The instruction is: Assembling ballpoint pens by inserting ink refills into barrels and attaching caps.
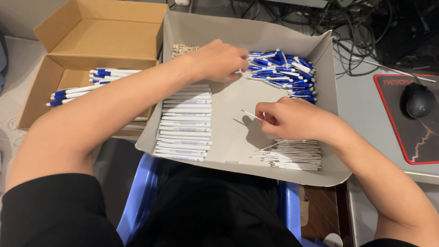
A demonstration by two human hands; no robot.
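Right hand (292, 120) has its fingers pinched shut on a thin white pen refill (251, 114), held over the middle of the grey tray (238, 98). Left hand (219, 59) is curled, fingers closing on the pile of blue-and-white pen parts (286, 73) in the tray's far right corner. White pen barrels (185, 123) are stacked along the left edge, loose refills (292, 155) near the front right corner. Brown cardboard box (91, 41) with finished pens (87, 84) sits just left of it.
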